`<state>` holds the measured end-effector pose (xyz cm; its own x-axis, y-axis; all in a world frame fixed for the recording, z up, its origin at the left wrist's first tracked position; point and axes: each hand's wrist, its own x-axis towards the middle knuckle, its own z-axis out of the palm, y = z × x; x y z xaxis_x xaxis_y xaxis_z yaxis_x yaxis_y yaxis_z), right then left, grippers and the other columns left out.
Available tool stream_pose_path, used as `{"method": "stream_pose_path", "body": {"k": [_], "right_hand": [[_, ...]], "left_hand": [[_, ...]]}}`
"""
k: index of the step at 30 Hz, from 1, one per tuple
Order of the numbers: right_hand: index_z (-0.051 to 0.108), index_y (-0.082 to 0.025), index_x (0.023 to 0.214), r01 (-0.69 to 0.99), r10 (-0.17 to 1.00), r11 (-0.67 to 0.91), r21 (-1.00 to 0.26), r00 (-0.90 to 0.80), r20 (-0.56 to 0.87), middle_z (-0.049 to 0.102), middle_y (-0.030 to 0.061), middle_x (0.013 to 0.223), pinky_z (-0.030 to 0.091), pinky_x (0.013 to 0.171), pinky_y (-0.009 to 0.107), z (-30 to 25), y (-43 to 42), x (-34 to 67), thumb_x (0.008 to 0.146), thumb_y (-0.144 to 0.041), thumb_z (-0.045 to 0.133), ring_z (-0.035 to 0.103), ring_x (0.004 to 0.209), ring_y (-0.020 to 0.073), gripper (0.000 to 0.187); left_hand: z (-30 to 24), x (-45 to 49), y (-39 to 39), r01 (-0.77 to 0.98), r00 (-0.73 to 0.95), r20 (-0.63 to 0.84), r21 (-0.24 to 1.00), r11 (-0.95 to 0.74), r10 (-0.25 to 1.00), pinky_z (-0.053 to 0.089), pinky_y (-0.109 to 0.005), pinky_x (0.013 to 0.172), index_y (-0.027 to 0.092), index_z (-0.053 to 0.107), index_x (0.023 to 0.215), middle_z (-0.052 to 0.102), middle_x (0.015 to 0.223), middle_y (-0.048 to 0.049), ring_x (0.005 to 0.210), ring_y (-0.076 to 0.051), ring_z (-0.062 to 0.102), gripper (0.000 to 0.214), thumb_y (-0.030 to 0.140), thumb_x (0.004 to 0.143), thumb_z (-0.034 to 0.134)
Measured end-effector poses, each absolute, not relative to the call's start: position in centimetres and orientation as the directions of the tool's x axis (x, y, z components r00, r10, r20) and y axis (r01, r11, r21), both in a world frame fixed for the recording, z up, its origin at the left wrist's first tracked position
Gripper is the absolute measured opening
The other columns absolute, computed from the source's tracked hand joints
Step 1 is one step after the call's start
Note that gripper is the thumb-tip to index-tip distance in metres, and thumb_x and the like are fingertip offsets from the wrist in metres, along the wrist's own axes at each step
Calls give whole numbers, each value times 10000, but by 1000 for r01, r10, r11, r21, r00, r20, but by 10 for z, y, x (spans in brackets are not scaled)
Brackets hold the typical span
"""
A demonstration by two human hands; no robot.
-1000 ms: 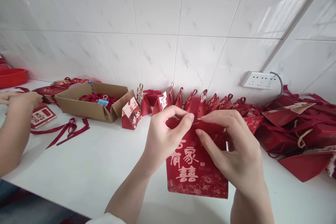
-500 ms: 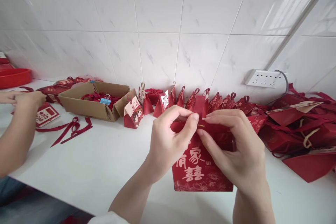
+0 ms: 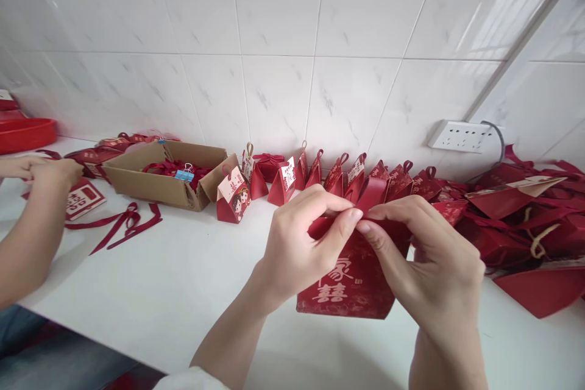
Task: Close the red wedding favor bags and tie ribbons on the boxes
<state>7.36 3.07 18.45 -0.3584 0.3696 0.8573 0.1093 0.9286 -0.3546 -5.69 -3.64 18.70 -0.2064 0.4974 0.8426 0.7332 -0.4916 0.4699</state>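
Obs.: red box (image 3: 359,289) right of centre in the lower half of the frame, front panel with pale characters facing the wearer; it appears lifted off the tabletop (image 3: 205,298), its shadow lying lower in the frame.

Hands: left hand (image 3: 311,241) pinching thumb to forefinger at the box's top edge; right hand (image 3: 425,262) pinching likewise just beside it, the tips almost meeting. Exactly which layers sit in each pinch is hidden by the fingers. Ribbon loop (image 3: 373,190) stands up behind the fingertips.

Handling (judged): thin folded card, so light; panels fairly stiff but apt to crease or dent if squeezed mid-face. Printed surface probably smooth, a little slippery. Ribbon soft, limp, will bend and twist freely.

Hold: best at the top edge by the ribbon's base, where card looks doubled, with fingertip pressure only. For steadying, the side edges near the lower corners seem stiffer than the open panel. Contents, if any, not visible.
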Motion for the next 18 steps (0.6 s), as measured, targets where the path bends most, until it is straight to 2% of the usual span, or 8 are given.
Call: {"method": "stream_pose_path", "body": {"k": [4,13,18], "right_hand": [[560,-208,838,104,372,927,-360,-383,846,562,2,730,427,541,260,184,31,75,873,-141,567,524,629,129,76],[554,-210,837,75,443,887,-455,-415,795,556,-17,723,398,530,245,186,29,78,850,-166,552,498,593,111,46],[553,-210,784,57,457,874,-483,-434,776,562,-22,715,395,526,239,186,29,80,854,-162,547,497,586,106,85]], "left_hand": [[187,-56,-35,726,-198,861,450,-520,470,484,-240,600,192,584,705,630,663,22,615,-96,561,150,161,852,593],[187,-54,-36,673,-256,827,524,-521,500,491,-247,605,193,586,707,642,685,18,615,-96,566,149,179,856,595],[190,-58,-38,598,-173,801,548,-585,574,490,-265,618,183,585,756,607,710,8,640,-111,552,54,150,795,602]]}}
